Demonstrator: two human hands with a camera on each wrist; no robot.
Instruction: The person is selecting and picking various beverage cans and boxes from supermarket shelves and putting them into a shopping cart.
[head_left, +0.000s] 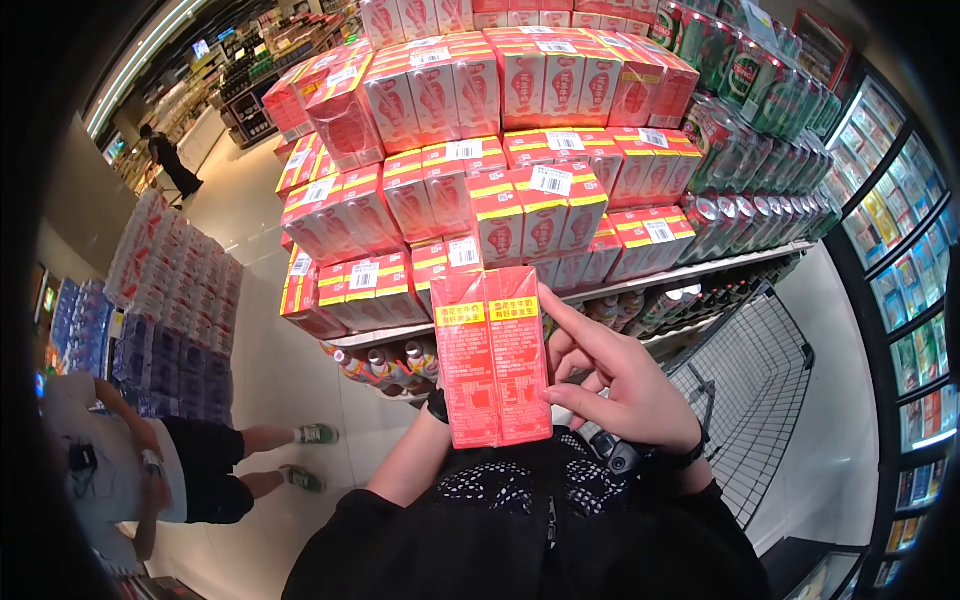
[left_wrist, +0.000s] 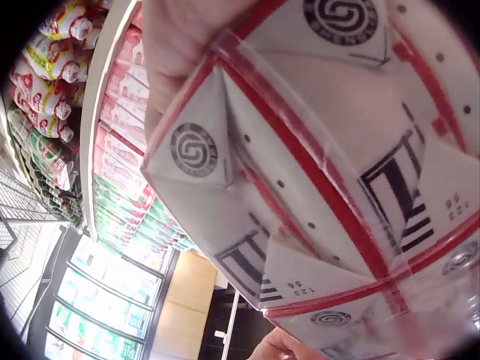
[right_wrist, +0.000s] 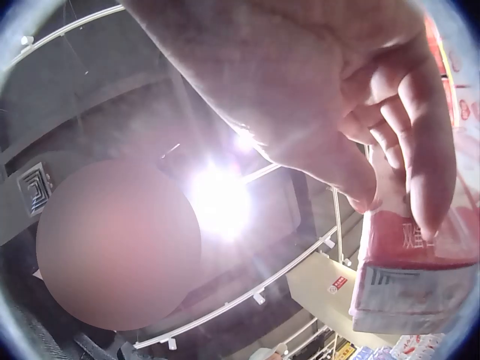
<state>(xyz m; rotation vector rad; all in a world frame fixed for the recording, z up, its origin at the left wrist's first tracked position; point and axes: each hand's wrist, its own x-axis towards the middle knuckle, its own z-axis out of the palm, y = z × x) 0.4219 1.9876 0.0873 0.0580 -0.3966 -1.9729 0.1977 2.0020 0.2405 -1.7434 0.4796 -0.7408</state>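
A shrink-wrapped pack of pink drink cartons [head_left: 492, 365] is held upright in front of the chest, two printed side panels with yellow bands facing up at the head camera. My left hand [left_wrist: 176, 45] grips the pack from its far left side; in the head view it is hidden behind the cartons, and only the forearm shows. White folded carton ends fill the left wrist view. My right hand [head_left: 625, 385] is at the pack's right side, index finger stretched along its edge and thumb tip near the lower side. Its other fingers bend loosely.
Stacked packs of the same cartons [head_left: 430, 95] rise ahead, with green beer cans [head_left: 745, 140] to their right. Bottles [head_left: 390, 360] line a lower shelf. A metal shopping cart [head_left: 750, 400] stands at right, near glass-door fridges [head_left: 900, 250]. Another person [head_left: 190, 465] stands at left.
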